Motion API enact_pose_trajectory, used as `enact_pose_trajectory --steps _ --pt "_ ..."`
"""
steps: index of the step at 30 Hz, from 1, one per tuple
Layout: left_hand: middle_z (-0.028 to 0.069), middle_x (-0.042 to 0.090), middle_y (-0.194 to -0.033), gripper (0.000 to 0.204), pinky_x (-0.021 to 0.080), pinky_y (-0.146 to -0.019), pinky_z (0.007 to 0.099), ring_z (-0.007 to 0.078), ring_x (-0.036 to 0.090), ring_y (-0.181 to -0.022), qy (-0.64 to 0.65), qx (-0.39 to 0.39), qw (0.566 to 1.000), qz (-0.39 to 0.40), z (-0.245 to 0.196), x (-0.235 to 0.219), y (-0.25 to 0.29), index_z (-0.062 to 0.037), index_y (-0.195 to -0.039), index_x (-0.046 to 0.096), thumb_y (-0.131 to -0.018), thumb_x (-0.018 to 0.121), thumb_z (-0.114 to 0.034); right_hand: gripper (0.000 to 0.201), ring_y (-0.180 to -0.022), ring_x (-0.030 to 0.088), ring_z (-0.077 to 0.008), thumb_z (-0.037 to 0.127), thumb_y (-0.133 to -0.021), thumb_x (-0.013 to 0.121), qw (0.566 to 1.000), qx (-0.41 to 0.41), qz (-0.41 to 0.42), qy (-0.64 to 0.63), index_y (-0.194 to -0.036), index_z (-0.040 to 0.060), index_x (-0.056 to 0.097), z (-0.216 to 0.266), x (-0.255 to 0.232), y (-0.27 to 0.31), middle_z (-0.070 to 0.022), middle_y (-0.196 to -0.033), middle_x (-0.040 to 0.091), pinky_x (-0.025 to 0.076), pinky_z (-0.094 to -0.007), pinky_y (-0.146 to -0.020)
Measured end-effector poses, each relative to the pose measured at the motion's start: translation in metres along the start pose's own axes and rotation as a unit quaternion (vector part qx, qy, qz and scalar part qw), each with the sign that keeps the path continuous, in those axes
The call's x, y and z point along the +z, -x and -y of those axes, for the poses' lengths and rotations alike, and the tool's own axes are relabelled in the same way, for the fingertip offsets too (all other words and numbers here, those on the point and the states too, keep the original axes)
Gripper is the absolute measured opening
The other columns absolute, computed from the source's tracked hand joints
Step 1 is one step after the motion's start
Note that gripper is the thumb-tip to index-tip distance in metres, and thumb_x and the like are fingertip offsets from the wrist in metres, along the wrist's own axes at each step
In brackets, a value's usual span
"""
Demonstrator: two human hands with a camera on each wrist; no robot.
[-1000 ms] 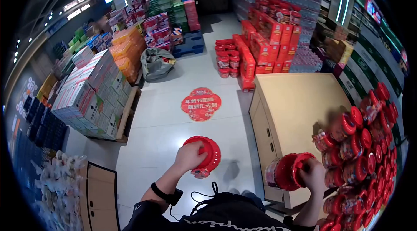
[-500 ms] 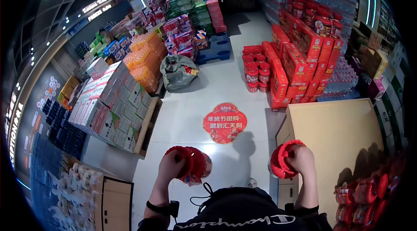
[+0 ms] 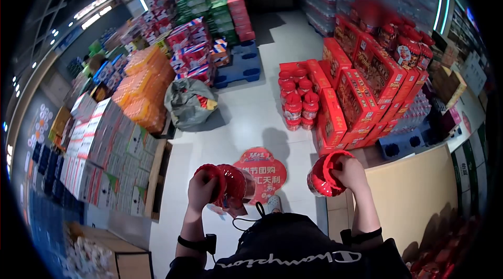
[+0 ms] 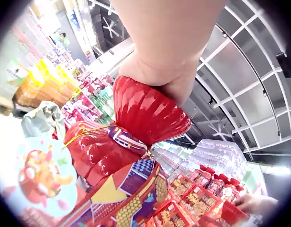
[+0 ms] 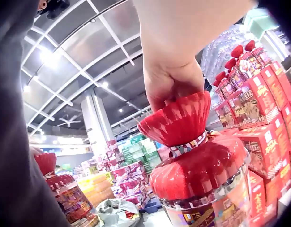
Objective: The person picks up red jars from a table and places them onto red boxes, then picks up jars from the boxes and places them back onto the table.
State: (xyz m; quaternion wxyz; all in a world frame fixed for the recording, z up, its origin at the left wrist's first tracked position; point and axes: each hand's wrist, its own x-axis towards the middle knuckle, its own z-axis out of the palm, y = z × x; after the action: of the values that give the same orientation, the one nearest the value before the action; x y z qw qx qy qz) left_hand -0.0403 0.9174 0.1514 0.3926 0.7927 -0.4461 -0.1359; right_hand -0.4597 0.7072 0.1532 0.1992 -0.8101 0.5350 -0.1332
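In the head view my left hand [image 3: 203,189] grips the flared red top of a jar [image 3: 234,184], which tilts out to the right. My right hand [image 3: 350,174] holds a second red-topped jar [image 3: 320,175] by its flared top, over the floor beside the light wooden cabinet. The left wrist view shows the pleated red lid [image 4: 148,109] under the hand, its fingertips hidden inside the rim. From the right wrist, the fingers go into the fluted red top [image 5: 181,120] above a clear, labelled jar body [image 5: 216,208].
Red gift boxes [image 3: 361,100] and a group of red-lidded jars [image 3: 299,102] stand ahead on the right. A wooden cabinet [image 3: 414,184] is at the right. White cartons [image 3: 107,148] on a pallet, orange packs [image 3: 144,90] and a grey bag [image 3: 189,103] line the left.
Both hands, each with its jar, have come forward past the cabinet's near part. The red boxes look closer, the floor sticker lies nearer, and the jar pile at the right has mostly left view.
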Motion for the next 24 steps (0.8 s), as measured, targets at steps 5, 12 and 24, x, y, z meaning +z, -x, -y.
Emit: enact_pose_trajectory --steps 5,12,24 --pt "0.0148 0.067 -0.078 0.023 0.051 -0.065 0.0380 0.0299 0.066 -0.071 -0.012 0.058 0.996 0.063 -0.028 0.045 -0.180 -0.0004 -0.087 0.062 -0.082 0.073 -0.020 0.032 -0.086 0.068 -0.0378 0.025 -0.073 0.076 0.999 0.034 0.001 -0.024 -0.093 0.0017 0.070 -0.002 0.003 -0.123 -0.0210 -0.089 0.070 0.055 -0.0464 -0.077" --pt "0.0181 0.068 -0.084 0.022 0.052 -0.071 0.0419 0.0355 0.066 -0.079 -0.045 0.132 0.983 0.119 -0.052 0.144 -0.429 0.0004 -0.094 0.061 -0.084 0.070 -0.017 0.038 -0.090 0.069 -0.0370 0.030 -0.074 0.076 0.981 0.139 0.015 -0.134 -0.099 0.0020 0.070 -0.045 0.032 -0.302 -0.0221 -0.092 0.070 0.054 -0.0444 -0.080" --pt "0.0195 0.070 -0.102 0.033 0.052 -0.083 0.0419 0.0342 0.068 -0.096 -0.119 0.098 0.955 0.252 -0.117 0.401 -0.769 -0.0008 -0.108 0.065 -0.079 0.069 -0.017 0.064 -0.105 0.067 -0.0331 0.035 -0.071 0.080 0.923 0.234 0.014 -0.305 -0.120 -0.0025 0.062 -0.155 0.168 -0.638 -0.0225 -0.111 0.068 0.052 -0.0405 -0.089"
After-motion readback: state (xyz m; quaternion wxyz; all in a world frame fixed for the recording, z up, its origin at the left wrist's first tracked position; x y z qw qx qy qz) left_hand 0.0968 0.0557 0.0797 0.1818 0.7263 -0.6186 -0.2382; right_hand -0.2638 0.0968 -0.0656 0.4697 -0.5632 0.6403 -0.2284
